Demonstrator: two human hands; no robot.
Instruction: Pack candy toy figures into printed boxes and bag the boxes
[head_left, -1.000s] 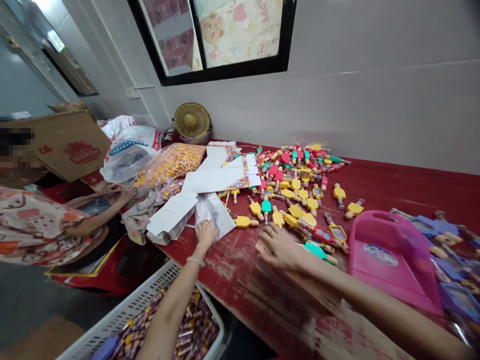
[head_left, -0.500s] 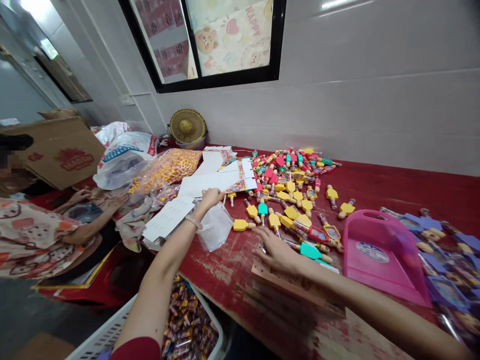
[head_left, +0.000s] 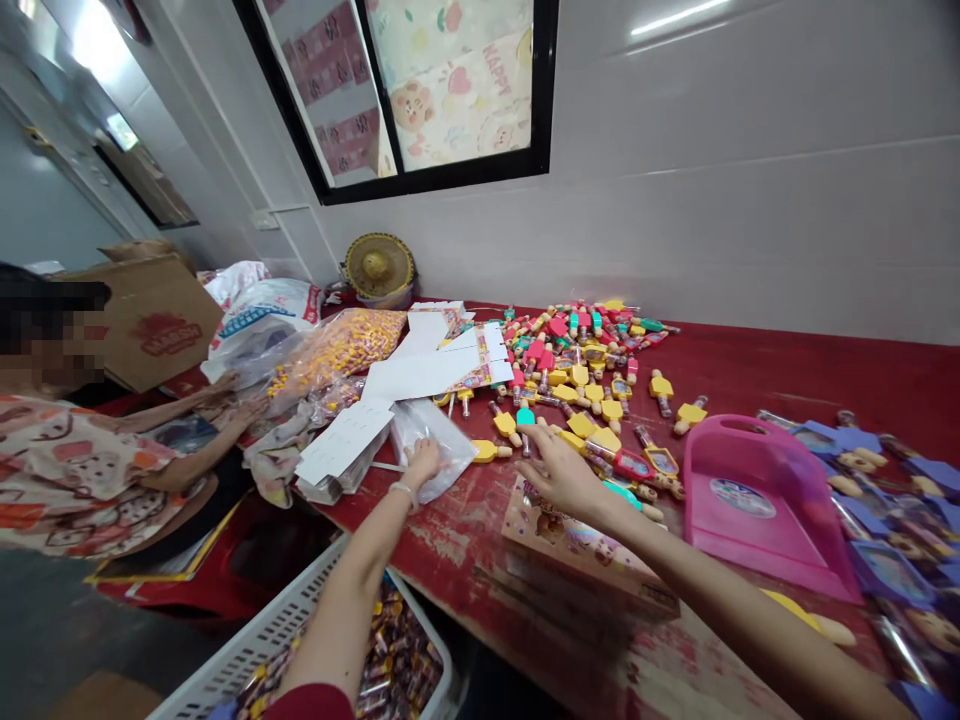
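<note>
My left hand [head_left: 424, 462] is on a clear plastic bag [head_left: 448, 462] near the table's front edge, with its fingers bent and pinching the film. My right hand [head_left: 561, 474] is held over a printed cardboard box [head_left: 581, 545], fingers spread and nothing visible in them. Just past its fingertips lie a green paddle-shaped toy [head_left: 526, 416] and a yellow one [head_left: 489, 451] with a rounded beige end. More paddle toys, yellow, red and green with clear tubes, form a heap [head_left: 574, 365] behind. A folded white carton [head_left: 345, 440] is left of the bag.
A pink dustpan-shaped scoop [head_left: 765, 530] stands on the right beside purple toys [head_left: 892, 560]. Below the table edge is a white basket [head_left: 300, 590] of small wrapped pieces. A bag of orange-yellow pieces [head_left: 352, 345] lies at left, near a seated co-worker [head_left: 97, 470].
My left hand has come down and nearer from the white cardboard onto the plastic bag. My right hand has lifted slightly, fingers still spread. The view has shifted a little.
</note>
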